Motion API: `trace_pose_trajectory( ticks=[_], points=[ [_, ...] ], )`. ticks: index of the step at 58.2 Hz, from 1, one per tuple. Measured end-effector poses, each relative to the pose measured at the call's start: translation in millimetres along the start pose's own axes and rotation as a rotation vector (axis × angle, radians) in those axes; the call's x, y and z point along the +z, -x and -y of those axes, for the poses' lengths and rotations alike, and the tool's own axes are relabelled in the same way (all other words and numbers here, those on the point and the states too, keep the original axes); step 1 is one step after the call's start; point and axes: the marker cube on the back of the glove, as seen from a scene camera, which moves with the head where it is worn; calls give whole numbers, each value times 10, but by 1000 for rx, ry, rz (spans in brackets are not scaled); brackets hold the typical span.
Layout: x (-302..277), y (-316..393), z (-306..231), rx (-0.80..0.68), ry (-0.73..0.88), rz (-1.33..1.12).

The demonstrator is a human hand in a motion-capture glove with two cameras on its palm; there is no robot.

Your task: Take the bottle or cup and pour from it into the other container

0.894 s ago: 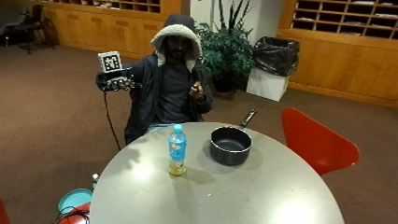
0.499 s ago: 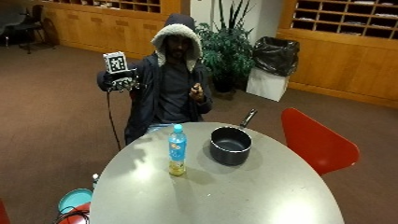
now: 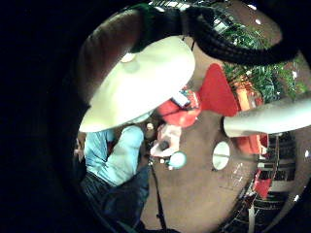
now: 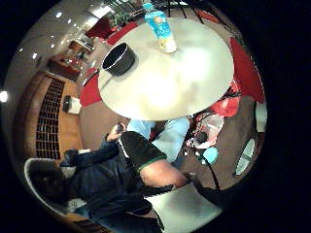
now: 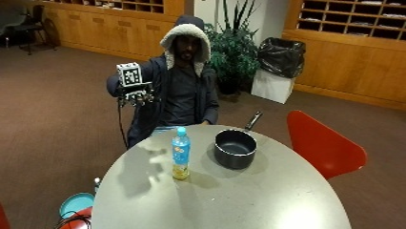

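Bottle label print unreadable

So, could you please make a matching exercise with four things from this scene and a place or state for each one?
Things:
1. clear plastic bottle with a blue cap
2. dark round saucepan with a long handle
3. red moulded chair
4. black-gloved right hand

Places or states:
A. beside the table's edge, nobody on it
B. raised in the air, away from the table
C. upright on the table, some yellow liquid at the bottom
D. on the table, handle pointing away from the bottle

Pairs: 1-C, 2-D, 3-A, 4-B
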Motion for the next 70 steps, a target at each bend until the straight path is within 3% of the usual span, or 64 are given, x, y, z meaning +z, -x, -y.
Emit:
trace_pose_trajectory(
  ticks=[8,27,35,43,53,70],
  points=[
    [255,-61,345,-140,129,22],
    [1042,1,1288,-44,149,264],
    [1497,212,1853,-29,-142,493],
    [1819,487,2014,22,16,755],
    [2044,726,2271,75,-80,1013],
    [2202,933,2346,41,-129,1175]
  ],
)
